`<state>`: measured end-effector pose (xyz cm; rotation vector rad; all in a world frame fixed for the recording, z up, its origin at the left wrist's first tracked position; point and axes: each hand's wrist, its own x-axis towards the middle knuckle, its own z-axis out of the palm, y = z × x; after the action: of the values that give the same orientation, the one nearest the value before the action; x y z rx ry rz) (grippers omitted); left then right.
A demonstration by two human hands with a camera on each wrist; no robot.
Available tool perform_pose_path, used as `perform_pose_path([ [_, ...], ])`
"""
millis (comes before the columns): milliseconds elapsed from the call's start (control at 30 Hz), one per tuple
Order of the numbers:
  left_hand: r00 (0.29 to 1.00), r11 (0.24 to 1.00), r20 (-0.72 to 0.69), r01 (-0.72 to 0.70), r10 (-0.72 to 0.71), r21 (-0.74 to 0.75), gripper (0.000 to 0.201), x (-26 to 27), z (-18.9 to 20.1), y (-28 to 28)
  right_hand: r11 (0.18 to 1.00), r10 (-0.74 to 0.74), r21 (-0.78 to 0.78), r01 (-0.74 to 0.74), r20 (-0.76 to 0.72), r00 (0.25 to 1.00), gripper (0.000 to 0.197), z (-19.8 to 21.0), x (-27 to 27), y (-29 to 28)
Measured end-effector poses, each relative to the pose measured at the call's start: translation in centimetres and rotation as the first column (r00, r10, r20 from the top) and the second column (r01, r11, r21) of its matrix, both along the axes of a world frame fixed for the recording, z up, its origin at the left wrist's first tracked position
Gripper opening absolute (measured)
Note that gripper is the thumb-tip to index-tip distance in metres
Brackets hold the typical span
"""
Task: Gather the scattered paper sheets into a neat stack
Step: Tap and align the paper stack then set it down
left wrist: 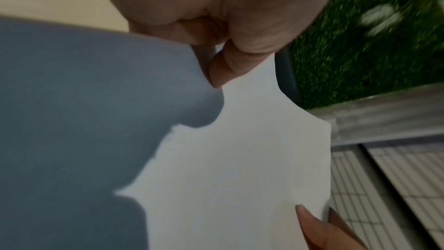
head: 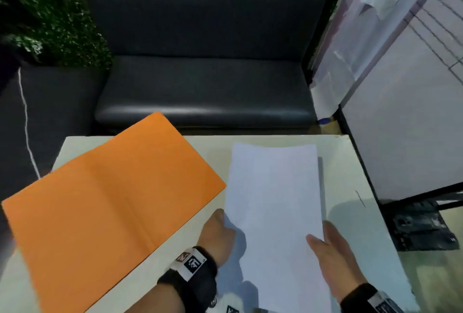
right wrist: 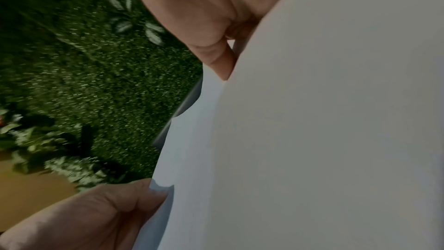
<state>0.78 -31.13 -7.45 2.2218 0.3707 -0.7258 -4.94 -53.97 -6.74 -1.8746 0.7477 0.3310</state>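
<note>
A: Paper sheets (head: 275, 207), white, are held up between both hands over the right half of the desk (head: 355, 215). From the head view, the left hand (head: 218, 235) grips the left edge and the right hand (head: 335, 255) grips the right edge, with the thumb lying on top of the paper.

B: What is beside them?

A: An open orange folder (head: 110, 202) lies flat on the left half of the desk, and its far corner goes over the desk edge. Behind the desk stands a dark sofa (head: 200, 62).

B: And the left wrist view?

A: There the left hand (left wrist: 216, 7) pinches the paper sheets (left wrist: 240, 159) with its fingers (left wrist: 225, 67) curled on the edge. At the bottom the right hand (left wrist: 321, 229) holds the other edge.

B: The right wrist view?

A: The right hand (right wrist: 199, 10) holds the paper sheets (right wrist: 312, 140), with the thumb on one side. The left hand (right wrist: 91, 218) grips the sheets low in the picture. A wall of green leaves (right wrist: 84, 73) is behind.
</note>
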Motion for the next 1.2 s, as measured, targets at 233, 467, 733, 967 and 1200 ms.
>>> perform_pose_path([
  [233,0.904,0.868,-0.034,-0.418,0.425,-0.267,0.020,-0.2,2.2,10.1,0.932,0.348,-0.157,-0.328,0.129,0.928,0.011,3.7,7.6,9.4],
  [467,0.715,0.697,-0.014,-0.686,0.699,-0.210,0.026,-3.3,1.0,23.9,0.858,0.513,-0.030,-0.513,0.090,0.854,0.022,2.4,15.8,20.4],
  [733,0.296,0.302,-0.156,-0.953,0.942,0.014,0.029,-9.1,-4.0,35.3,0.673,0.676,-0.295,-0.678,-0.127,0.726,0.030,-1.5,19.9,24.8],
  [967,0.320,0.298,-0.315,-0.947,0.893,-0.118,0.030,-8.5,-4.4,34.6,0.674,0.657,-0.309,-0.671,-0.163,0.736,0.035,-2.4,19.9,24.9],
  [1200,0.700,0.697,0.085,-0.714,0.709,0.067,0.029,-7.4,1.6,35.5,0.703,0.648,-0.326,-0.632,-0.072,0.758,0.019,-1.1,19.9,25.4],
])
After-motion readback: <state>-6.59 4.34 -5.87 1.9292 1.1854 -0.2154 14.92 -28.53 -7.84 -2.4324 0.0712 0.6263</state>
